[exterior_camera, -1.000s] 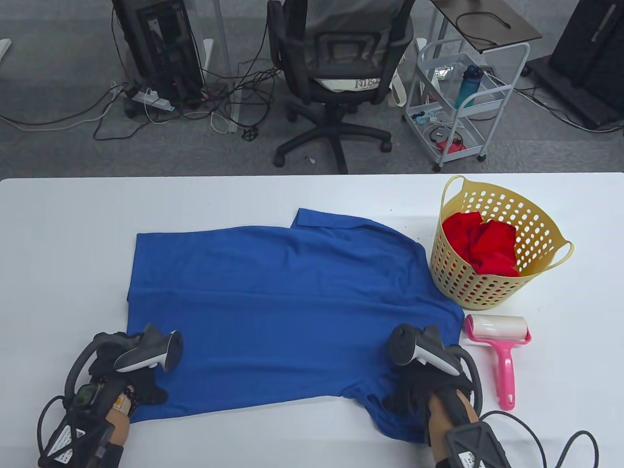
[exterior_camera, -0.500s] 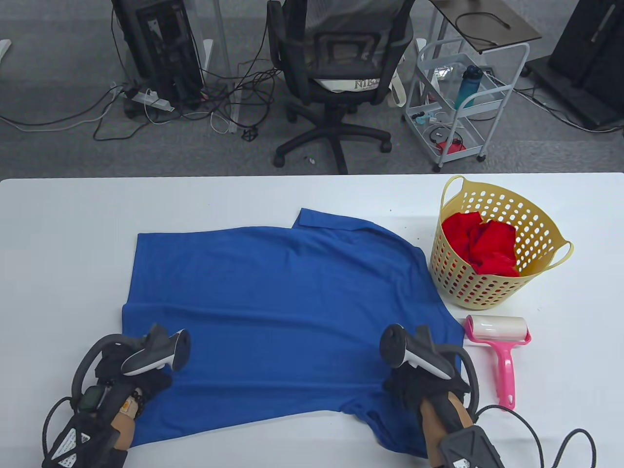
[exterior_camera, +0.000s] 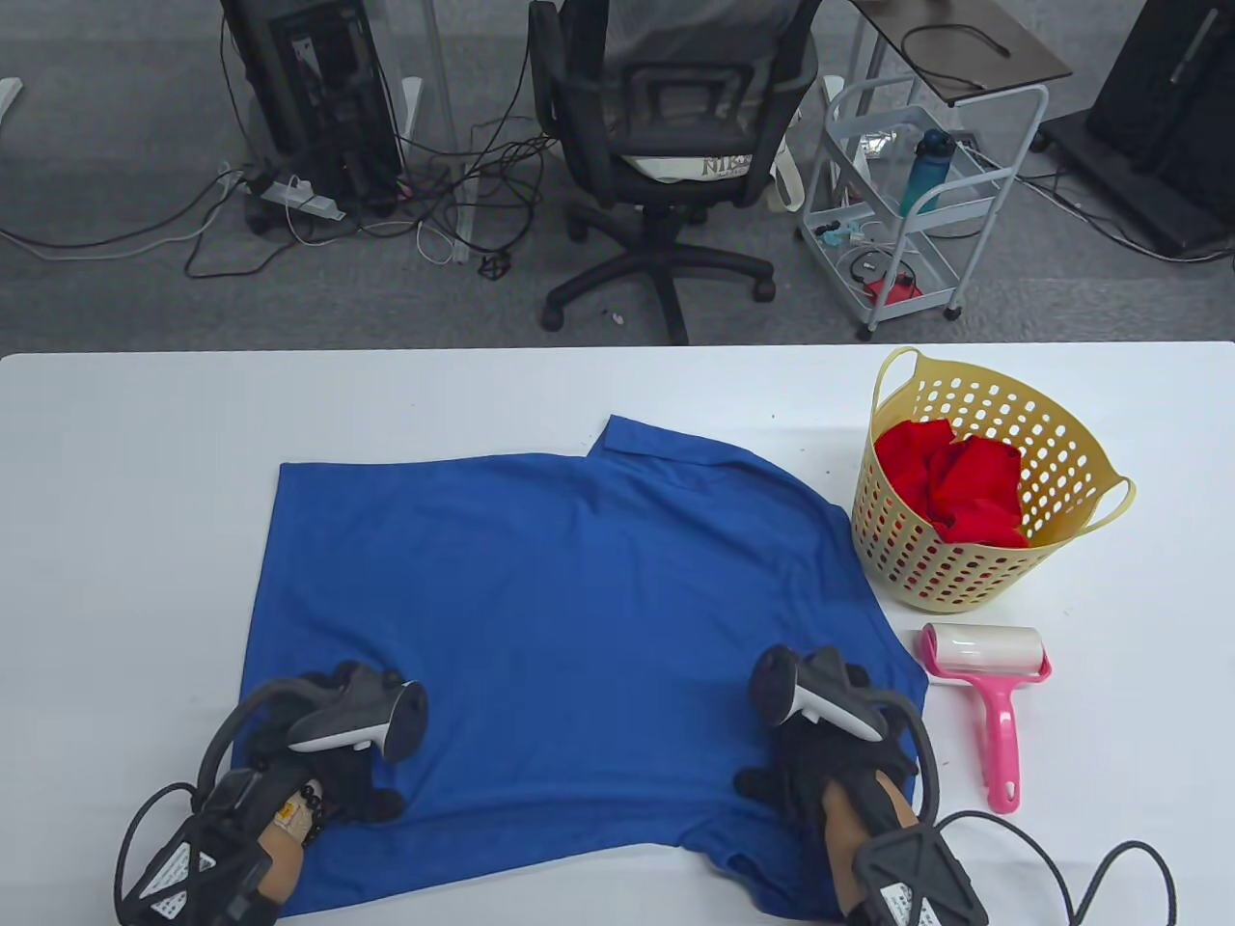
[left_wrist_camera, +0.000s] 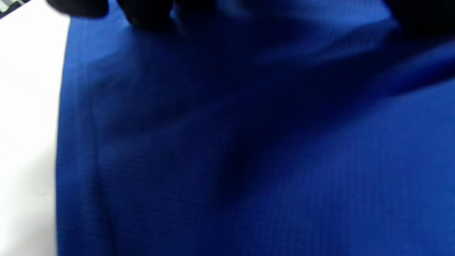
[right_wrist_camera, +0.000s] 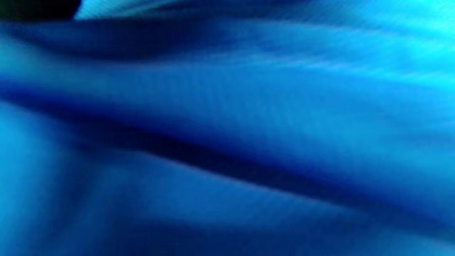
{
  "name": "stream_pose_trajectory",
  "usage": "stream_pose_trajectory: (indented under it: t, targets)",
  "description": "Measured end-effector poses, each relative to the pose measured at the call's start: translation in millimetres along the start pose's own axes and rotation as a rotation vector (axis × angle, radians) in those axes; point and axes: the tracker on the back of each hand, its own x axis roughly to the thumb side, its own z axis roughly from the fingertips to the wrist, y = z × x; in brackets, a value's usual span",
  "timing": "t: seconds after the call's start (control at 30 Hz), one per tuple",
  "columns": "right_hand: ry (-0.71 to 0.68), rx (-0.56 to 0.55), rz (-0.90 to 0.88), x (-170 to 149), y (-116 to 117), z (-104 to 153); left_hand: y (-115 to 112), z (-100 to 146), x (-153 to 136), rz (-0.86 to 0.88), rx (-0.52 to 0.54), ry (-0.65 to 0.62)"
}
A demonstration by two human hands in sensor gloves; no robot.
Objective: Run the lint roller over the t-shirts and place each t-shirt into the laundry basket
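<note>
We are looking down at a white surface (exterior_camera: pixel 145 463) that is carrying a blue shirt (exterior_camera: pixel 560 598), spread mostly flat with its near edge reaching the front rim. Our left hand (exterior_camera: pixel 333 781) is resting on the shirt's near left corner and our right hand (exterior_camera: pixel 820 772) is resting on its near right part; we cannot tell whether either is gripping the cloth, since the trackers are hiding the fingers and both wrist views are showing only blurred blue fabric. A yellow basket (exterior_camera: pixel 965 569) is standing just beside the shirt's right side, holding a red shirt (exterior_camera: pixel 955 482). The pink roller (exterior_camera: pixel 989 690) is lying in front of the basket, near our right hand but apart from it. Beyond the surface, a grey carpeted floor (exterior_camera: pixel 116 289) is showing an office chair (exterior_camera: pixel 666 145), a computer tower (exterior_camera: pixel 309 96) with tangled cables (exterior_camera: pixel 444 193), and a white cart (exterior_camera: pixel 917 193) holding a bottle (exterior_camera: pixel 928 169).
</note>
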Motion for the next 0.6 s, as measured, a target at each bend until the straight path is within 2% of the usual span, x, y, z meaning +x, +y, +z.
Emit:
stream_pose_trajectory:
  t: [0.1,0.27,0.4,0.47,0.57,0.6]
  targets:
    - [0.009,-0.030,0.121,8,1,6,0,0,-1,-0.036,-0.005,0.013]
    - [0.077,-0.055,0.217,17,-1,10,0,-2,-4,-0.060,-0.022,0.040]
    - [0.075,-0.062,0.227,19,0,13,0,-1,-4,-0.059,-0.018,0.043]
    - [0.036,-0.085,0.161,15,-3,17,2,3,-4,-0.063,0.009,0.054]
    - [-0.050,-0.240,-0.006,0,-25,40,11,14,-11,-0.016,0.125,0.103]
    - [-0.060,-0.334,-0.057,-7,-36,54,17,19,-15,0.016,0.199,0.124]
